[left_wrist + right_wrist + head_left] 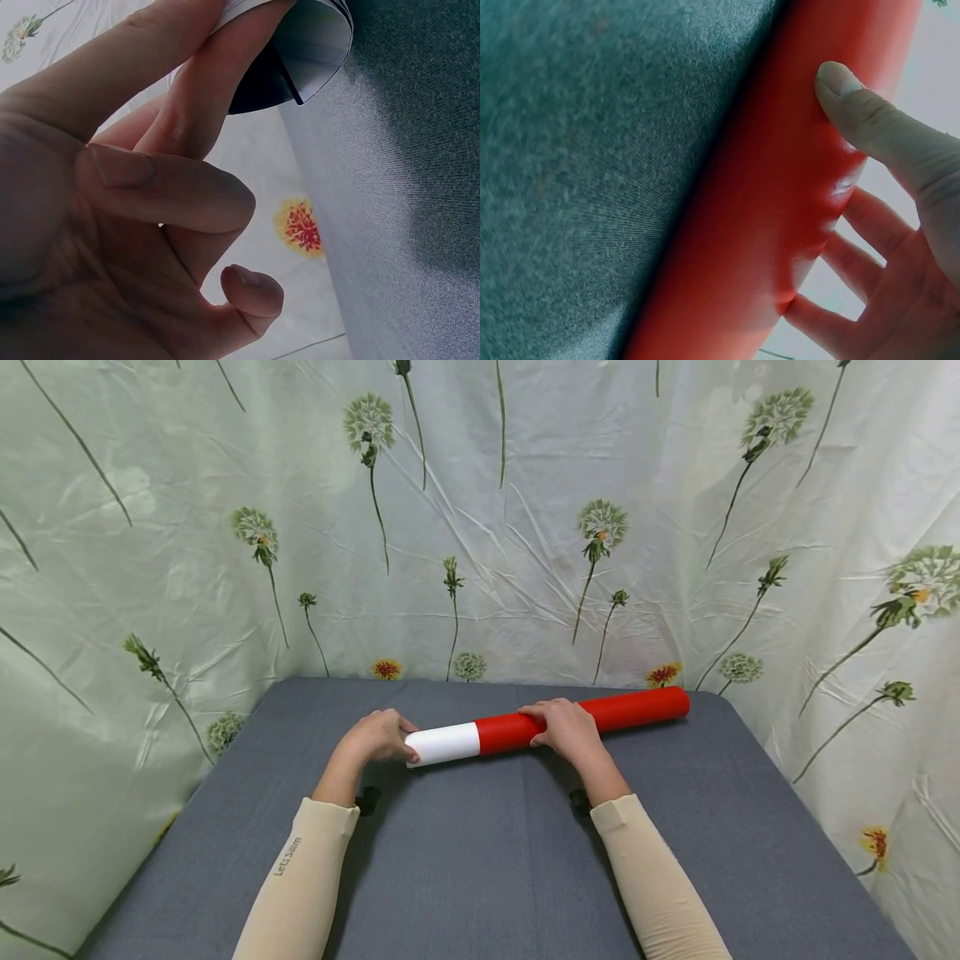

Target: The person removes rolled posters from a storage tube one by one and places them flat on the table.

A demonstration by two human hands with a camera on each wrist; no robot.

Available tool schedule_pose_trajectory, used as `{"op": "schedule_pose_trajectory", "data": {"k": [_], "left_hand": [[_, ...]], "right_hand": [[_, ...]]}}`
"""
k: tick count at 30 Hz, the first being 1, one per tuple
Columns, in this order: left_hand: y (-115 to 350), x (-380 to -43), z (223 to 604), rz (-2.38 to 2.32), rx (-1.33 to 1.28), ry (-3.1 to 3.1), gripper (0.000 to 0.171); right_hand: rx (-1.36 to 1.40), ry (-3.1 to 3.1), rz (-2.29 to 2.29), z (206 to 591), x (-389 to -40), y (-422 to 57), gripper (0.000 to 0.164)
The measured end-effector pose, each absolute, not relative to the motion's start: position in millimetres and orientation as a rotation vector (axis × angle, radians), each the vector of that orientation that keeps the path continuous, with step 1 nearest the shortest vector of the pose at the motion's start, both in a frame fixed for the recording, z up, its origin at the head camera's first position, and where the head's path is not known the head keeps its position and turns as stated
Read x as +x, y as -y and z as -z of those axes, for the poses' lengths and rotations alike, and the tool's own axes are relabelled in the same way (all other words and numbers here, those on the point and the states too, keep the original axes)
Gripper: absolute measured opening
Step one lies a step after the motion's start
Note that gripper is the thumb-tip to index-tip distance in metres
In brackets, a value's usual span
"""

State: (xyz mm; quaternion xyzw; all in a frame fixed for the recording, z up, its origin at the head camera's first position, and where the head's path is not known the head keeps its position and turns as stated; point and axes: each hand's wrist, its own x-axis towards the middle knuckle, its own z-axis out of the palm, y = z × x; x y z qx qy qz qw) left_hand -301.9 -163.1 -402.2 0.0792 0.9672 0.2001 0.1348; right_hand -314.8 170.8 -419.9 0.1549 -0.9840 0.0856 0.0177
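A long red roll (637, 708) lies slantwise across the far part of the table, its right end farther back. From its left end extends a white rolled sheet (446, 745); whether this is a separate piece cannot be told. My left hand (372, 737) pinches the white end between thumb and fingers. Up close in the left wrist view, that open end (322, 52) is hollow and thin-walled, with a dark inner edge. Around the middle of the red part, my right hand (572, 732) grips with thumb near and fingers behind, slightly denting the smooth red surface (735, 195).
The table (465, 860) has a dark grey cloth covering. Behind it and along its sides hangs a pale curtain (510, 568) printed with dandelions and flowers. The roll's right end lies close to the table's back edge.
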Motion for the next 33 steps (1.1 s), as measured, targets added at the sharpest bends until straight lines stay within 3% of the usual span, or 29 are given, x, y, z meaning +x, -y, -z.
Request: {"op": "schedule_pose_trajectory", "data": {"k": [33], "left_hand": [[169.2,-299.5,399.2,-0.556,0.197,-2.805,0.054]], "right_hand": [[0.434,3.096,-0.320,417.9,-316.4,-180.5,0.064]]}}
